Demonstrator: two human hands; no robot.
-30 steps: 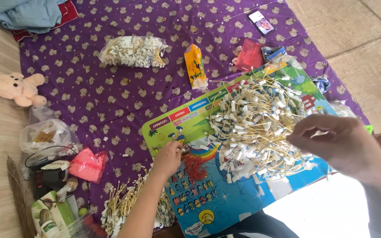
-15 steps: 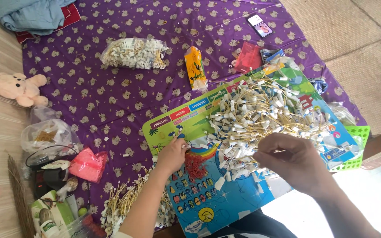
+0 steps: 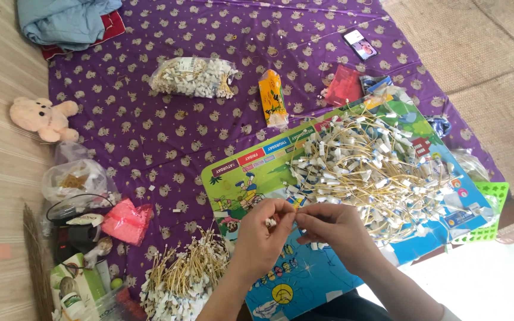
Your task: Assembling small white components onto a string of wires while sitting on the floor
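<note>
From the head camera, the left hand [image 3: 263,235] and right hand [image 3: 334,229] met over a colourful printed mat [image 3: 257,172], each pinching an end of a small white-tagged yellow string [image 3: 272,222] — fingers closed on it. Just beyond lay a loose heap of tagged strings [image 3: 370,166]; a bundled bunch [image 3: 182,279] sat near the left forearm on the purple patterned cloth [image 3: 150,131].

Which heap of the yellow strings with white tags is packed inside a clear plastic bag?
The far heap on the purple cloth; the big pile and the bundle lie loose.
</note>
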